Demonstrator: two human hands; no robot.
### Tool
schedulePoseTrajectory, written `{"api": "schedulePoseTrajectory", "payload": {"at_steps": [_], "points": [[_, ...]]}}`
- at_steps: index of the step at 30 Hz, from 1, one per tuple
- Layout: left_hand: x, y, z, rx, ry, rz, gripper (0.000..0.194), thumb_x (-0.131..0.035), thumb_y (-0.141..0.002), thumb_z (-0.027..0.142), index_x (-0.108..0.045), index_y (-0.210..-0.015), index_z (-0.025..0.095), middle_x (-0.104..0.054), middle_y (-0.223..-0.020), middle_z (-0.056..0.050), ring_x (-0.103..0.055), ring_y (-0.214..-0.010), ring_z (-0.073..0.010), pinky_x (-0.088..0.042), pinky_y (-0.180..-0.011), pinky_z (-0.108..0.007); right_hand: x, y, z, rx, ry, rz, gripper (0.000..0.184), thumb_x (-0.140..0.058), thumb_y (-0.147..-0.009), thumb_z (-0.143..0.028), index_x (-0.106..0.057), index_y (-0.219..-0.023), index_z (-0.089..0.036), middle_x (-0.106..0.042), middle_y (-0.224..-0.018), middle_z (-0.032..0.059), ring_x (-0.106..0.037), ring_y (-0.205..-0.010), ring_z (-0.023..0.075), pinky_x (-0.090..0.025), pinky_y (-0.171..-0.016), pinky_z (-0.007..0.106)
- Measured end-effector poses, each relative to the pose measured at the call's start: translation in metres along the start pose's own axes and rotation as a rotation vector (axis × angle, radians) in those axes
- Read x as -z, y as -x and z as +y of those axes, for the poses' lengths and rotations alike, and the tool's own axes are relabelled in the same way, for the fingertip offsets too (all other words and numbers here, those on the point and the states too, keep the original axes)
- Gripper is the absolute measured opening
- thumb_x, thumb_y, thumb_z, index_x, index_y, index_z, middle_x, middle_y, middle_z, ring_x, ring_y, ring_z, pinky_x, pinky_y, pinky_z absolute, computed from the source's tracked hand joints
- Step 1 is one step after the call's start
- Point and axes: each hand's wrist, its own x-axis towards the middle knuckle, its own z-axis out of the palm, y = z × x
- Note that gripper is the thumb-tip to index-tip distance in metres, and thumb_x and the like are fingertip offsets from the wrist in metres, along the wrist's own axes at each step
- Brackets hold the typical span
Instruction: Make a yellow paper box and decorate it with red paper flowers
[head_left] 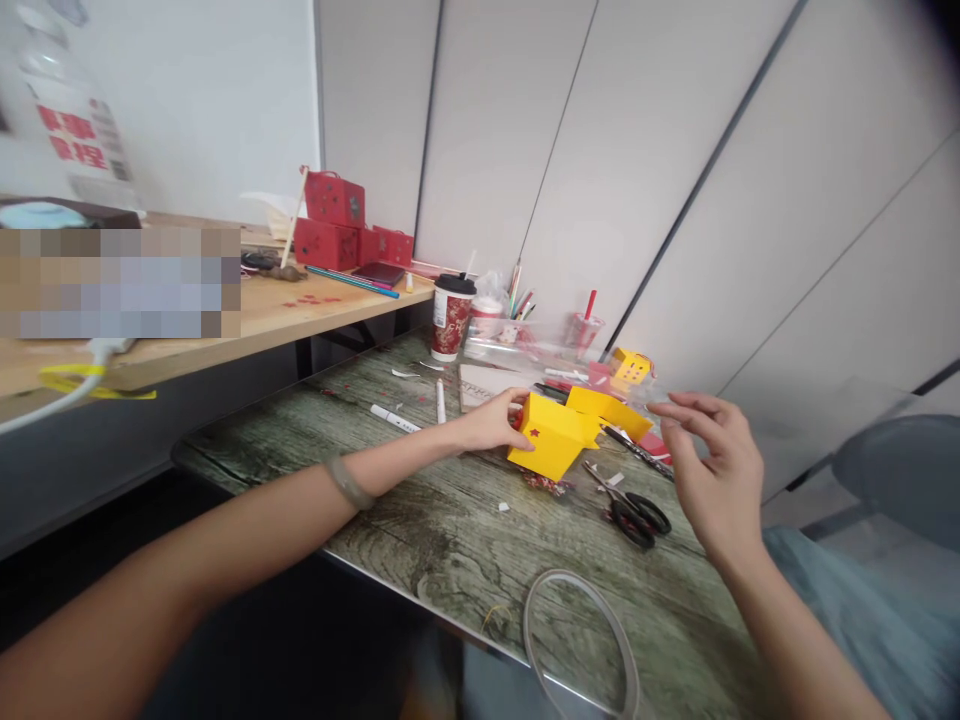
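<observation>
My left hand point(495, 420) grips a yellow paper box point(551, 437) by its left side, thumb on the front face near a small red star sticker point(534, 433). A yellow flap point(611, 408) stands out from the box's right. Red and white strings show beneath the box. To the right of it, my right hand point(709, 455) is raised above the table, thumb and fingertips brought together in a pinch. Whatever may be between them is too small to make out. Black-handled scissors point(637, 515) lie on the table between the box and my right hand.
A capped white marker point(395, 418), paper scraps and a lidded paper cup point(452, 318) are on the wood-patterned table point(435, 510). Another yellow box point(631, 367) sits at the back. Red boxes point(330, 225) are stacked on the higher desk at left. A cable loop point(529, 610) hangs over the front edge.
</observation>
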Motion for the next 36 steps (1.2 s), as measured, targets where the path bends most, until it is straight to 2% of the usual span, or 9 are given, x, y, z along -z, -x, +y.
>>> {"api": "schedulePoseTrajectory", "payload": {"at_steps": [5, 9, 15, 19, 25, 29, 32, 34, 36], "points": [[0.006, -0.001, -0.001, -0.022, -0.046, 0.015, 0.075, -0.070, -0.052, 0.004, -0.038, -0.119, 0.014, -0.047, -0.126, -0.017, -0.051, -0.111, -0.0231, -0.047, -0.086, -0.040, -0.001, 0.000, 0.004, 0.001, 0.013, -0.029, 0.017, -0.052, -0.078, -0.023, -0.068, -0.085, -0.023, -0.059, -0.099, 0.0050, -0.053, -0.096, 0.0203, -0.041, -0.084, 0.040], [0.009, 0.000, 0.001, -0.011, -0.111, 0.018, 0.074, -0.071, -0.054, 0.009, -0.036, -0.120, 0.011, -0.052, -0.119, -0.019, -0.055, -0.105, -0.0242, -0.048, -0.083, -0.042, -0.002, 0.001, 0.005, -0.002, 0.011, -0.059, 0.017, -0.053, -0.078, -0.024, -0.068, -0.084, -0.024, -0.060, -0.099, 0.0045, -0.053, -0.097, 0.0199, -0.041, -0.084, 0.040], [0.015, 0.003, 0.004, -0.019, -0.251, -0.044, 0.095, -0.076, -0.048, 0.016, -0.027, -0.129, 0.011, -0.056, -0.113, -0.017, -0.057, -0.103, -0.0267, -0.044, -0.088, -0.048, -0.003, 0.001, 0.008, -0.048, 0.001, -0.093, 0.017, -0.053, -0.078, -0.024, -0.068, -0.085, -0.025, -0.060, -0.100, 0.0043, -0.053, -0.098, 0.0208, -0.042, -0.082, 0.040], [0.019, 0.009, 0.016, -0.072, -0.349, -0.066, 0.102, -0.081, -0.040, 0.022, -0.033, -0.129, 0.015, -0.045, -0.129, -0.015, -0.041, -0.122, -0.0301, -0.031, -0.102, -0.047, -0.003, 0.002, 0.008, -0.070, -0.013, -0.095, 0.018, -0.053, -0.078, -0.024, -0.068, -0.087, -0.025, -0.060, -0.100, 0.0042, -0.054, -0.097, 0.0205, -0.042, -0.084, 0.041], [0.028, 0.013, 0.046, -0.131, -0.468, 0.047, 0.105, -0.077, -0.052, 0.039, -0.022, -0.137, 0.012, -0.031, -0.139, -0.022, -0.026, -0.132, -0.0323, -0.022, -0.106, -0.047, -0.004, 0.004, 0.006, -0.118, -0.067, -0.148, 0.018, -0.055, -0.078, -0.029, -0.066, -0.091, -0.023, -0.060, -0.103, 0.0051, -0.058, -0.089, 0.0190, -0.047, -0.072, 0.034], [0.042, 0.017, 0.070, -0.221, -0.519, 0.224, 0.086, -0.061, -0.072, 0.041, -0.015, -0.139, 0.013, -0.028, -0.142, -0.019, -0.025, -0.133, -0.0265, -0.023, -0.107, -0.042, -0.001, 0.004, -0.006, -0.117, -0.152, -0.301, 0.021, -0.055, -0.080, -0.036, -0.067, -0.088, -0.020, -0.068, -0.090, 0.0053, -0.063, -0.078, 0.0176, -0.050, -0.064, 0.030], [0.058, 0.024, 0.079, -0.260, -0.579, 0.341, 0.071, -0.052, -0.079, 0.034, -0.018, -0.138, 0.013, -0.034, -0.140, -0.016, -0.035, -0.128, -0.0227, -0.029, -0.104, -0.038, 0.005, 0.005, -0.029, -0.066, -0.234, -0.497, 0.019, -0.057, -0.079, -0.037, -0.068, -0.086, -0.022, -0.071, -0.081, 0.0022, -0.065, -0.069, 0.0155, -0.052, -0.059, 0.025], [0.071, 0.031, 0.080, -0.244, -0.648, 0.369, 0.060, -0.050, -0.081, 0.029, -0.029, -0.134, 0.011, -0.045, -0.132, -0.015, -0.047, -0.118, -0.0205, -0.035, -0.100, -0.036, 0.012, 0.011, -0.047, 0.002, -0.279, -0.634, 0.012, -0.061, -0.077, -0.035, -0.067, -0.079, -0.025, -0.070, -0.072, -0.0020, -0.063, -0.060, 0.0124, -0.051, -0.052, 0.021], [0.085, 0.038, 0.077, -0.193, -0.741, 0.366, 0.044, -0.048, -0.081, 0.027, -0.047, -0.122, 0.011, -0.057, -0.120, -0.012, -0.055, -0.107, -0.0195, -0.040, -0.095, -0.034, 0.020, 0.023, -0.063, 0.142, -0.329, -0.876, 0.010, -0.058, -0.079, -0.029, -0.063, -0.071, -0.025, -0.064, -0.062, -0.0050, -0.060, -0.054, 0.0089, -0.048, -0.047, 0.017]]}}
